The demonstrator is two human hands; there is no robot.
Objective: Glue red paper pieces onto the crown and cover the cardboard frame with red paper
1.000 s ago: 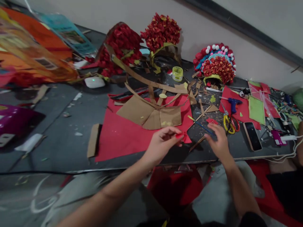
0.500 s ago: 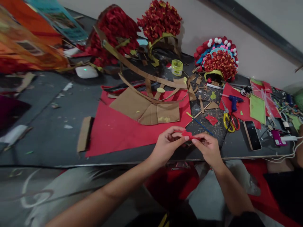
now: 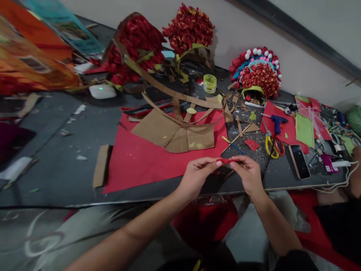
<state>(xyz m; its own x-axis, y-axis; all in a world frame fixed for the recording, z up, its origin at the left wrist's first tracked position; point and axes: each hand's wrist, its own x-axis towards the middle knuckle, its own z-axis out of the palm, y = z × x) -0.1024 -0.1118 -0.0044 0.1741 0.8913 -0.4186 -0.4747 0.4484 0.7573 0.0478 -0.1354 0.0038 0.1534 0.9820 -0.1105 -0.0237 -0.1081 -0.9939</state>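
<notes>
While my left hand [image 3: 194, 178] and right hand [image 3: 249, 177] pinch a red piece [image 3: 225, 160] by its ends, fingertips closed, it lies crosswise between them, equally near to both, above the counter [image 3: 64, 169]. Beyond, leftward, is the sheet [image 3: 149, 165], with cardboard [image 3: 180, 140] on it.

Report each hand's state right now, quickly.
Left hand: closed, pinching one end of a small red piece between thumb and fingers.
Right hand: closed, pinching the other end of it.

A phone [image 3: 299, 162] lies near what may be a purple charger [image 3: 328, 164].
</notes>
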